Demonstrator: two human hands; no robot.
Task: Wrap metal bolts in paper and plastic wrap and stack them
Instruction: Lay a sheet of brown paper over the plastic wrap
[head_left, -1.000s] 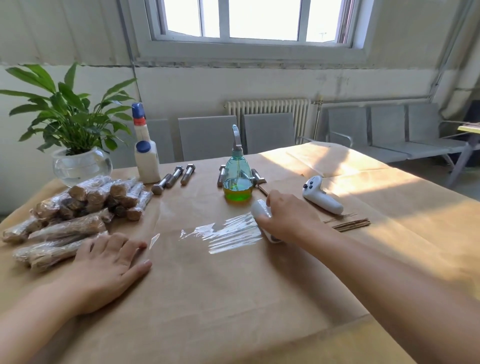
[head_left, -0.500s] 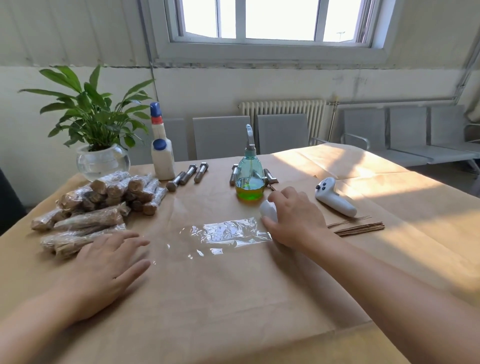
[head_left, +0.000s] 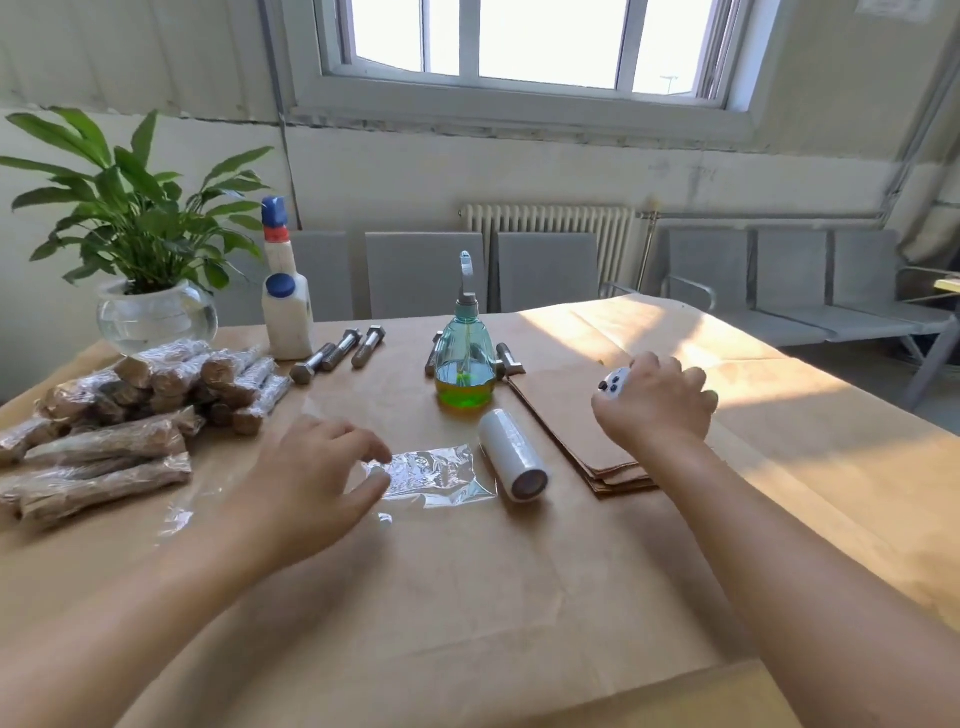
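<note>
Paper-covered table (head_left: 467, 613) — wrapped bolts (head_left: 104, 447), bare bolts (head_left: 337, 356), wrap roll (head_left: 511, 454), bottles (head_left: 464, 364).

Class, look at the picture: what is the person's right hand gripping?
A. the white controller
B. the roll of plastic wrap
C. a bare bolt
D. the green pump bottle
A: the right hand curls round the white controller, while the roll of plastic wrap lies free on the table.

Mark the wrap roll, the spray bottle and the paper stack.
wrap roll (head_left: 510, 451), head view, middle of its white side.
spray bottle (head_left: 464, 358), head view, clear body above the green liquid.
paper stack (head_left: 569, 415), head view, bare top sheet.
</note>
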